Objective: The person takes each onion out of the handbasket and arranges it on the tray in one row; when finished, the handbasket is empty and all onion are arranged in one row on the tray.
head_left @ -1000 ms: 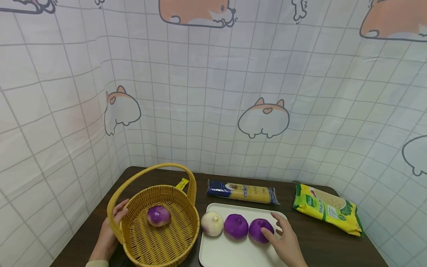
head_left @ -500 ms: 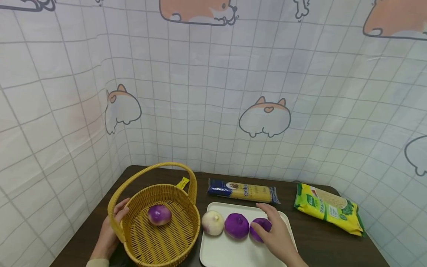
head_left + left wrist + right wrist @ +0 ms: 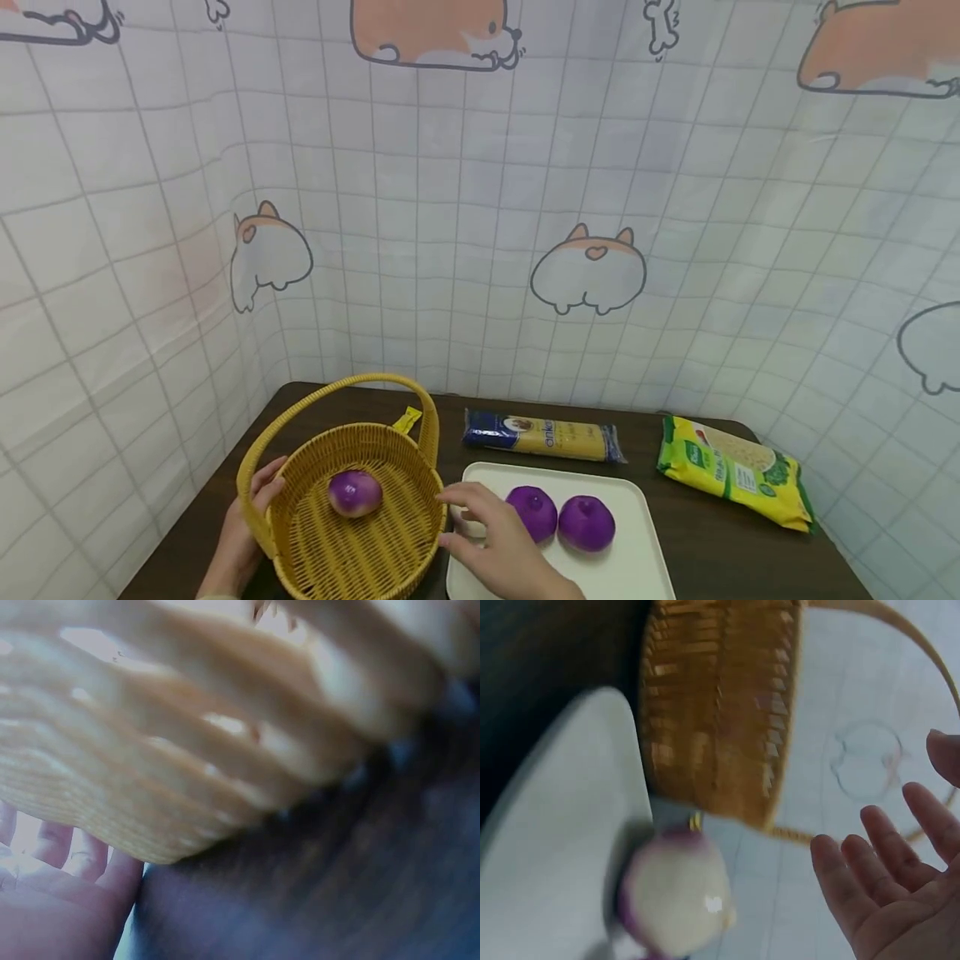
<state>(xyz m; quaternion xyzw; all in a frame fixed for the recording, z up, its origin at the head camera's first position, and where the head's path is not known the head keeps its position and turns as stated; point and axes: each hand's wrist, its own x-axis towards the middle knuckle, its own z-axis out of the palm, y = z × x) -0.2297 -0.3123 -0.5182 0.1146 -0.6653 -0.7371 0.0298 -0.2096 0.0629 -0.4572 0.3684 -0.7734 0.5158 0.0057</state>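
At the left stands a yellow wicker basket (image 3: 333, 554) with a tall handle, a purple and white onion (image 3: 356, 493) lying inside. My left hand (image 3: 240, 529) rests against the basket's left side; its extended fingers show against the weave in the left wrist view. Over the left part of a white tray (image 3: 626, 575), my right hand (image 3: 498, 542) hovers with fingers spread and nothing in them. Beneath it is a whitish onion (image 3: 679, 892), mostly hidden in the head view. Two purple onions (image 3: 587, 523) sit to its right on the tray.
Behind the tray lies a blue and yellow pasta pack (image 3: 543, 435). A yellow-green food bag (image 3: 738, 471) is at the right of the dark table (image 3: 720, 542). Behind the basket is a small yellow packet (image 3: 407, 419). A white grid curtain (image 3: 450, 250) surrounds the table.
My right hand has moved left from the rightmost purple onion to above the whitish onion. My left hand stays at the basket; the onions keep their places.
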